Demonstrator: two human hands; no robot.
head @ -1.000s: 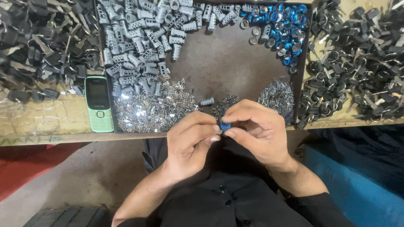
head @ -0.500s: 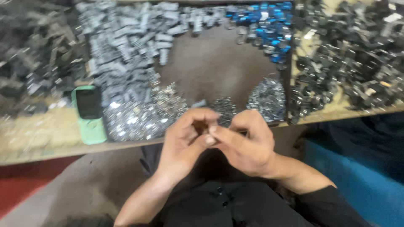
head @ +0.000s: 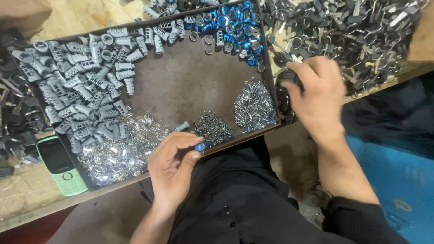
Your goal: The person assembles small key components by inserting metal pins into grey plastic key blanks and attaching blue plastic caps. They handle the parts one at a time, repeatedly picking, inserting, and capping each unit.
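Two hands: both mine, seen from the head camera looking down over the table edge.
Left hand (head: 174,165): held just below the near rim of the tray, fingers (head: 183,141) curled narrow and pinched on a small blue-capped part (head: 200,147).
Blue-capped part: sits between my left thumb and forefinger, right at the tray's front edge, just beside the dark springs.
Right hand (head: 316,92): reached out to the right, past the tray's side wall, fingers bent down onto a dark piece (head: 289,76) at the edge of the black key pile (head: 361,31); it looks gripped, though blur keeps me from being sure.
Tray (head: 190,86): shallow, brown, tilted a little in view.
Grey cylinders (head: 81,90): heaped along the tray's left and far side.
Blue rings (head: 230,22): clustered in the far right corner.
Silver clips (head: 120,151): spread at the near left.
Dark springs (head: 212,129): small mound at the near middle.
Shiny pins (head: 254,106): mound at the near right.
Green phone (head: 61,165): lying on the table left of the tray.
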